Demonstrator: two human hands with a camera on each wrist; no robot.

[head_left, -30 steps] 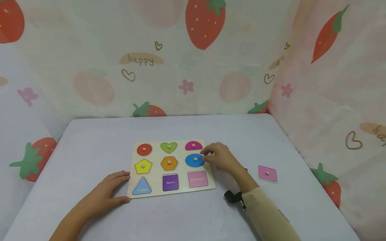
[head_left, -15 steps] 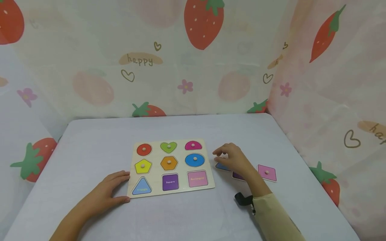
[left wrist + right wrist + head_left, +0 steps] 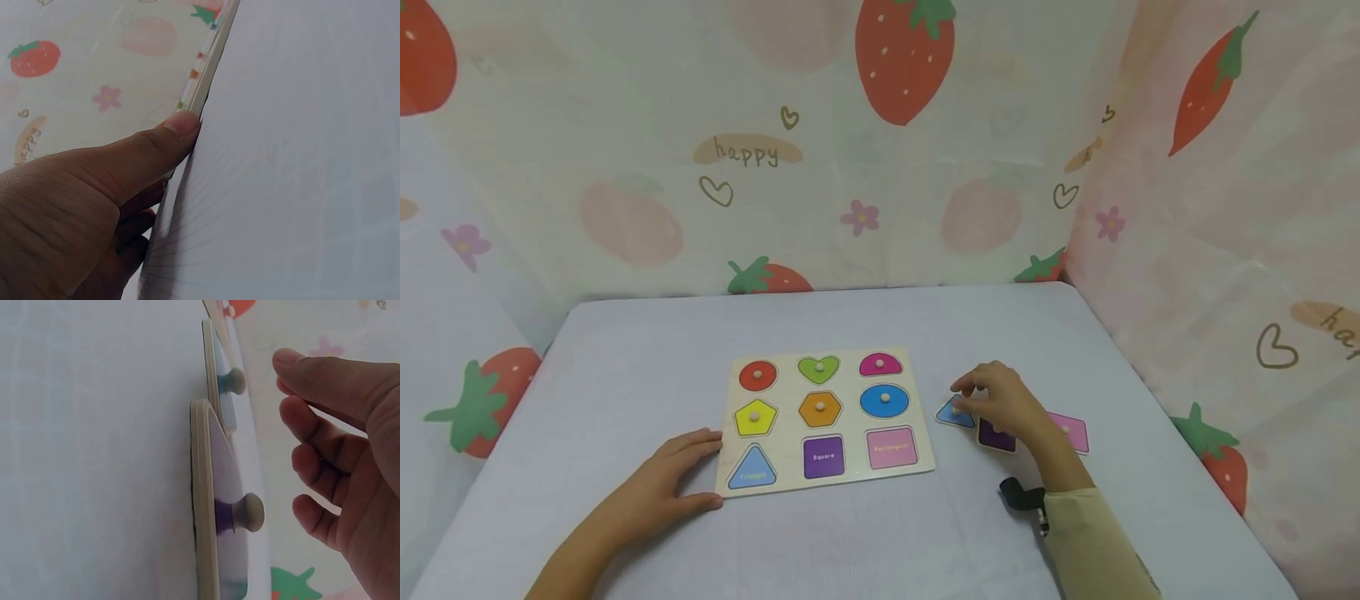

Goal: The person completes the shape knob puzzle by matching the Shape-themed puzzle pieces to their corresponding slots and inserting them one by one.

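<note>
Blue triangle piece point(image 3: 953, 412), apex away

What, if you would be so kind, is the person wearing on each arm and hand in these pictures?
The left hand and its forearm are bare: no sleeve, glove or ring shows. The right hand is bare too, but its forearm wears a pale yellow long sleeve, with a black strap at the wrist beside the cuff.

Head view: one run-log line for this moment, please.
left hand rests at board corner | right hand over blue piece, holds nothing | purple piece beside
</note>
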